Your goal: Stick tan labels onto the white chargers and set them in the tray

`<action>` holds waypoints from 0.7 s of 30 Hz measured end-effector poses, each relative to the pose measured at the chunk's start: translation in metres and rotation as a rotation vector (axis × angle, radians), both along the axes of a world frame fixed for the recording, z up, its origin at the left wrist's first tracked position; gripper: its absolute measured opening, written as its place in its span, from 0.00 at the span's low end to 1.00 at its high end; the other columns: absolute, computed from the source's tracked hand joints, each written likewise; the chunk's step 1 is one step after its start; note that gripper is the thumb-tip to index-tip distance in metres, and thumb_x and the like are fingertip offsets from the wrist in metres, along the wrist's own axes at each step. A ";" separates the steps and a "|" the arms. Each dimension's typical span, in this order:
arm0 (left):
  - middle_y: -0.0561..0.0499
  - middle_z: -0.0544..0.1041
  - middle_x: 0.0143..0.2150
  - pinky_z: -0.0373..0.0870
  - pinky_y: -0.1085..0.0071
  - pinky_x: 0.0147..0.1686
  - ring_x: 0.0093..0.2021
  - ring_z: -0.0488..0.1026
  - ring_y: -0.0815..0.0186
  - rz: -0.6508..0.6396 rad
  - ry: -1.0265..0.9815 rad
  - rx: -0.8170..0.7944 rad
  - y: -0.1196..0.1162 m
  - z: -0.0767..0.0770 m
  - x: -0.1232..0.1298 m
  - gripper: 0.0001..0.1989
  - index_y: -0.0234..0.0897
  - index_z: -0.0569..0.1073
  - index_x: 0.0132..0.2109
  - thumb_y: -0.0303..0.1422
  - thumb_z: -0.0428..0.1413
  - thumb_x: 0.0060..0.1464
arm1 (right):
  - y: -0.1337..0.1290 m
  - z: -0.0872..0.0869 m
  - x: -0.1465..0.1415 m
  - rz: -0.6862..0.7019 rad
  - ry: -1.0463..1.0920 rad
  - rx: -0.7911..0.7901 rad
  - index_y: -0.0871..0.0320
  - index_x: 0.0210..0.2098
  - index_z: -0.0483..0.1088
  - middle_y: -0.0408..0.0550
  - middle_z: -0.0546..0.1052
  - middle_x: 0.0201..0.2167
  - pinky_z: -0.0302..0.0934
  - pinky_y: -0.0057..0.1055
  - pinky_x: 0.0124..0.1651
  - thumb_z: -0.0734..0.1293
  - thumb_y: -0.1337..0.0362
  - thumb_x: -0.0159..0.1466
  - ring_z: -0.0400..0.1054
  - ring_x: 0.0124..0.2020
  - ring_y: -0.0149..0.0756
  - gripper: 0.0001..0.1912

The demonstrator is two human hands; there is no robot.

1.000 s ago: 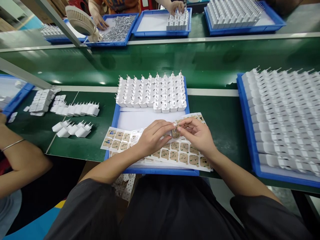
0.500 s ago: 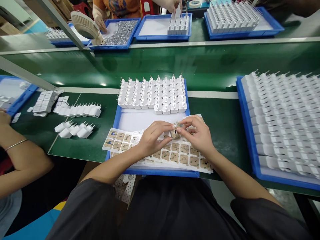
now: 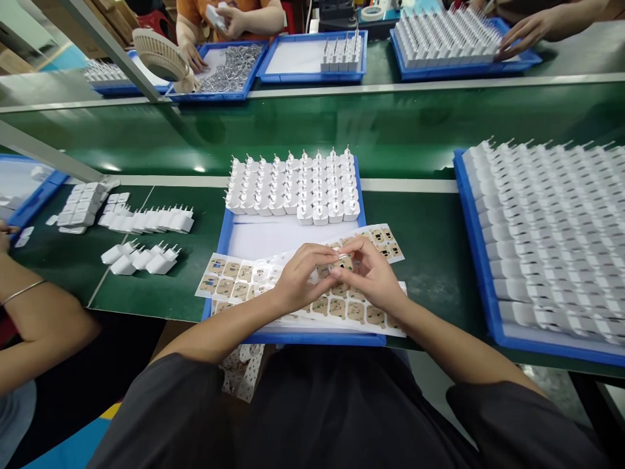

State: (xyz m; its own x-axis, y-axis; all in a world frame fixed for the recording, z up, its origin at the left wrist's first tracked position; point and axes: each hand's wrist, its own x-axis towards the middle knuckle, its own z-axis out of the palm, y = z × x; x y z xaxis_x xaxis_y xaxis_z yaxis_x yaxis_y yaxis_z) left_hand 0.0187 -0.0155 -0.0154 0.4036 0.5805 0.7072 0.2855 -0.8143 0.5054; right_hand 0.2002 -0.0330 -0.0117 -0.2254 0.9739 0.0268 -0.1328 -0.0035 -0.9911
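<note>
Between my two hands, over the front part of a blue tray (image 3: 312,338), is a small plug housing (image 3: 344,262) with a tan label-like face. My left hand (image 3: 303,273) pinches it from the left with thumb and fingers. From the right, the fingertips of my right hand (image 3: 374,273) close on it too; part of it is hidden by the fingers. Sticker sheets (image 3: 229,277) with tan, cut-out pieces lie under and around both hands, across the tray. Behind them, rows of white plug housings (image 3: 293,185) with upright pins fill the tray's far half.
Loose white plugs (image 3: 161,260) and stacked white parts (image 3: 83,205) lie at the left, near a person's arm (image 3: 43,312). A large blue tray (image 3: 481,260) of white housings stands at the right. Across the green divider (image 3: 293,124), other people's hands work at more trays.
My hands have come closer around the plug housing, and its tan face now shows differently. Across the divider, one person's hand has moved left with white parts; another hand has appeared at the right tray.
</note>
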 end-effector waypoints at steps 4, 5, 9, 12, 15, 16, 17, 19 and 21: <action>0.44 0.77 0.44 0.76 0.66 0.42 0.45 0.76 0.63 -0.007 -0.024 0.014 0.000 0.000 -0.001 0.20 0.36 0.70 0.51 0.30 0.65 0.53 | -0.002 0.001 0.000 0.034 0.107 -0.050 0.52 0.42 0.72 0.44 0.65 0.36 0.73 0.32 0.27 0.70 0.57 0.63 0.68 0.31 0.33 0.09; 0.44 0.77 0.44 0.76 0.66 0.42 0.45 0.76 0.63 -0.011 -0.023 0.035 0.000 0.000 -0.001 0.19 0.36 0.69 0.51 0.29 0.64 0.53 | -0.003 0.001 0.000 0.027 0.111 -0.044 0.52 0.41 0.73 0.44 0.65 0.35 0.73 0.32 0.28 0.70 0.58 0.64 0.68 0.31 0.33 0.08; 0.44 0.77 0.44 0.76 0.65 0.43 0.46 0.76 0.63 -0.036 0.002 0.138 0.001 0.000 -0.003 0.18 0.35 0.69 0.52 0.27 0.63 0.54 | -0.005 0.000 -0.002 -0.023 0.128 0.018 0.51 0.40 0.74 0.43 0.66 0.34 0.69 0.28 0.28 0.69 0.61 0.64 0.66 0.32 0.32 0.05; 0.43 0.78 0.44 0.76 0.65 0.43 0.47 0.77 0.62 -0.044 0.008 0.184 0.002 -0.001 -0.004 0.19 0.34 0.69 0.52 0.27 0.64 0.53 | -0.004 -0.002 -0.003 -0.015 0.185 0.013 0.50 0.40 0.75 0.43 0.66 0.33 0.68 0.28 0.28 0.68 0.62 0.64 0.64 0.31 0.31 0.05; 0.43 0.78 0.45 0.77 0.65 0.43 0.47 0.76 0.62 -0.038 0.004 0.188 0.002 -0.002 -0.006 0.21 0.34 0.69 0.52 0.27 0.64 0.53 | -0.003 -0.001 -0.002 0.028 0.244 -0.050 0.50 0.40 0.76 0.43 0.66 0.33 0.66 0.28 0.29 0.67 0.63 0.64 0.64 0.31 0.32 0.07; 0.43 0.78 0.45 0.77 0.65 0.43 0.47 0.77 0.62 -0.035 0.002 0.182 0.003 -0.002 -0.006 0.21 0.35 0.69 0.52 0.27 0.64 0.53 | -0.002 0.000 -0.001 0.040 0.259 -0.069 0.50 0.40 0.77 0.43 0.66 0.33 0.66 0.28 0.28 0.67 0.63 0.64 0.63 0.31 0.32 0.07; 0.43 0.77 0.45 0.77 0.65 0.43 0.47 0.77 0.62 -0.033 0.001 0.177 0.003 -0.002 -0.006 0.21 0.35 0.69 0.52 0.27 0.65 0.52 | -0.002 0.001 -0.001 0.049 0.272 -0.082 0.50 0.40 0.77 0.43 0.66 0.32 0.65 0.28 0.28 0.67 0.63 0.64 0.63 0.30 0.32 0.07; 0.43 0.77 0.44 0.77 0.65 0.43 0.46 0.77 0.62 -0.029 -0.001 0.176 0.003 -0.001 -0.006 0.21 0.35 0.69 0.52 0.27 0.65 0.52 | -0.002 0.001 -0.001 0.060 0.290 -0.083 0.50 0.40 0.77 0.43 0.66 0.32 0.64 0.28 0.29 0.67 0.64 0.64 0.63 0.30 0.31 0.07; 0.43 0.77 0.43 0.77 0.65 0.42 0.46 0.77 0.62 -0.027 -0.003 0.187 0.003 0.000 -0.005 0.20 0.34 0.69 0.51 0.27 0.65 0.52 | -0.003 -0.001 -0.002 0.056 0.294 -0.076 0.49 0.40 0.77 0.42 0.66 0.32 0.63 0.26 0.29 0.68 0.64 0.64 0.63 0.30 0.30 0.07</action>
State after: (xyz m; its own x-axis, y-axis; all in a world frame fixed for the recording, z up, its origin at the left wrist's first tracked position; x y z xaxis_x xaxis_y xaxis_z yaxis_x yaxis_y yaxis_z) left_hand 0.0134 -0.0125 -0.0154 0.4152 0.4274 0.8031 0.2610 -0.9016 0.3449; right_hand 0.1985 -0.0358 -0.0126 -0.2721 0.9619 0.0265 -0.4114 -0.0914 -0.9069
